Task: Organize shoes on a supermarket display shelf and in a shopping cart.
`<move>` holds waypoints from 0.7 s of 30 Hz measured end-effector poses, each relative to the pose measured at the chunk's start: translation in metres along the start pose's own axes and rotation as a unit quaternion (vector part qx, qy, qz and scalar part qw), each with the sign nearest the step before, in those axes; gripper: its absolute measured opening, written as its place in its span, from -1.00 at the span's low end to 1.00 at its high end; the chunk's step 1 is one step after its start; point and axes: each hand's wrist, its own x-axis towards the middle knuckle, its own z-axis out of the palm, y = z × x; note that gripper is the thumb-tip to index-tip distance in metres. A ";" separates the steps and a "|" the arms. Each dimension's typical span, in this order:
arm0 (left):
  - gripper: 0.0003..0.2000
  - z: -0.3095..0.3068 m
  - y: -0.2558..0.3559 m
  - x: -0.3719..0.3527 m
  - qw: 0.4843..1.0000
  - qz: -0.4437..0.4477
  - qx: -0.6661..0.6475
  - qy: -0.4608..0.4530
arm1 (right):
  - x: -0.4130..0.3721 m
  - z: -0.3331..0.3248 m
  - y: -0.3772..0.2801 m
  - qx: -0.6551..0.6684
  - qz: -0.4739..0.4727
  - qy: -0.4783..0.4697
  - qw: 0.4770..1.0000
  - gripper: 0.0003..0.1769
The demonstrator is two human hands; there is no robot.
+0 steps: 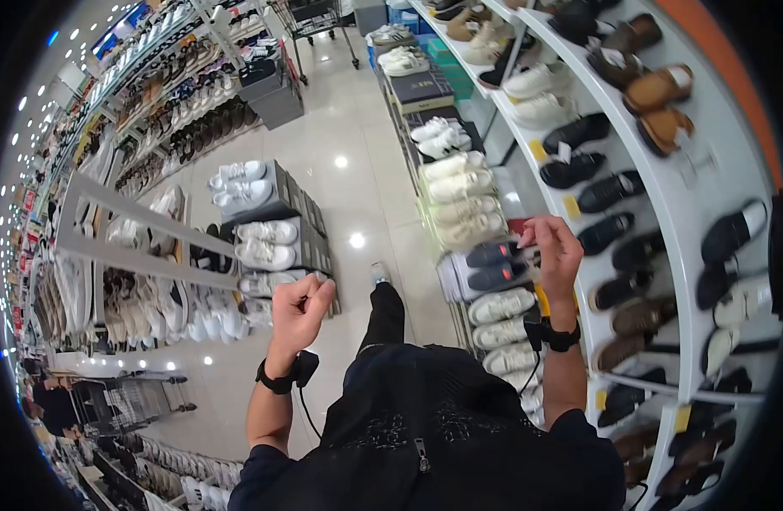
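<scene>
My left hand (299,308) is closed in a loose fist in front of the stacked shoe boxes, with nothing showing in it. White shoes (265,244) sit on the boxes just beyond it. My right hand (555,251) is raised with its fingers bent but apart, and no object shows between them. Its fingertips overlap the edge of a pair of dark grey shoes (496,264) on the row of boxes. Cream shoes (466,220) lie farther along that row. Each wrist wears a black strap with a device, and a cable hangs from each.
A white shelf unit (668,213) with dark, brown and pale shoes runs along the right. Shoe racks (178,111) fill the left. Between them lies a glossy tiled floor (357,192). One cart (315,19) stands ahead, another (123,404) at lower left beside a person (55,404).
</scene>
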 end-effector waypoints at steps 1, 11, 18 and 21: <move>-0.55 -0.020 0.033 0.023 1.000 -0.002 -0.001 0.001 | 0.024 0.007 -0.021 0.015 0.009 0.015 1.000 -0.75; -0.56 -0.120 -0.003 0.319 0.997 0.006 -0.065 -0.051 | 0.273 0.141 0.000 -0.049 0.029 0.060 0.997 -0.71; -0.55 -0.168 -0.139 0.508 0.999 -0.008 -0.041 -0.035 | 0.471 0.264 0.140 -0.023 0.028 0.000 0.999 -0.75; -0.55 -0.202 -0.162 0.591 0.999 -0.044 -0.022 0.001 | 0.562 0.311 0.157 -0.023 0.036 0.010 0.999 -0.73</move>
